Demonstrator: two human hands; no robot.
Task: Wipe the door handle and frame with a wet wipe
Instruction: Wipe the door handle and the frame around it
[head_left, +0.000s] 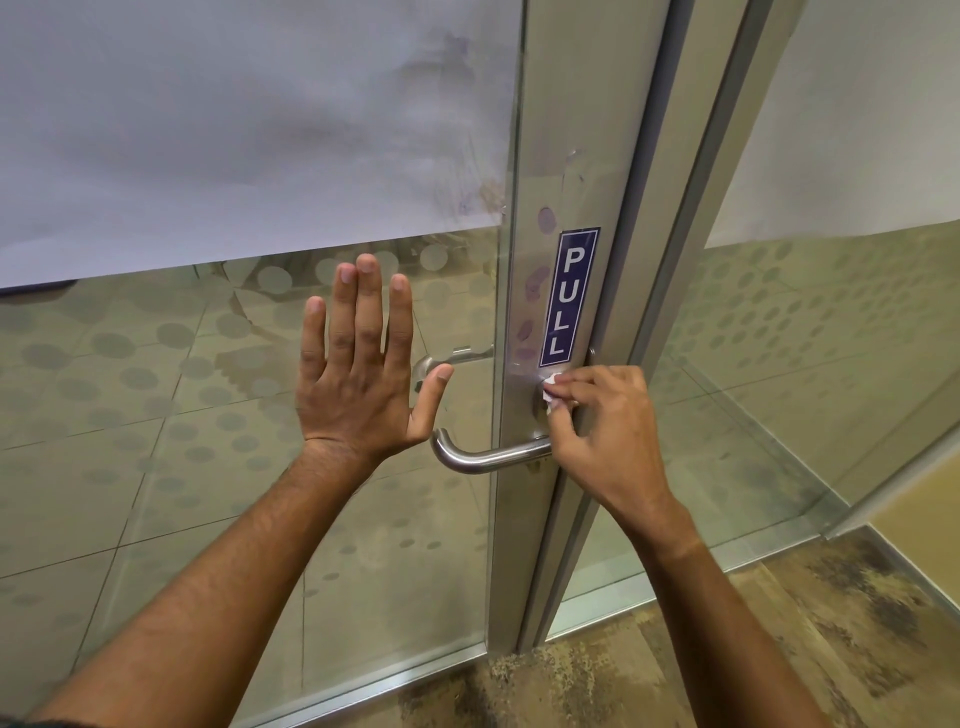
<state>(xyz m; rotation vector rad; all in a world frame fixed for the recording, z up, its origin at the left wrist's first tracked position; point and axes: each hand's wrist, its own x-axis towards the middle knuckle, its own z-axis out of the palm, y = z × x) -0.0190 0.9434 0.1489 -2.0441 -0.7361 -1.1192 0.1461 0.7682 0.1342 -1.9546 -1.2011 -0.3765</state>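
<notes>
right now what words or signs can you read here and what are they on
"PULL": white capitals running top to bottom on a dark blue sticker, stuck on the metal door frame just above the spot where the right hand presses the wet wipe.
No other text, brand or number is visible.

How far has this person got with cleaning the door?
Done: nothing clearly finished. In hand: the right hand presses a small wet wipe on the frame just below the PULL sticker, while the left hand lies flat on the glass. Left: purple smudges beside the sticker, and the lever handle.
</notes>
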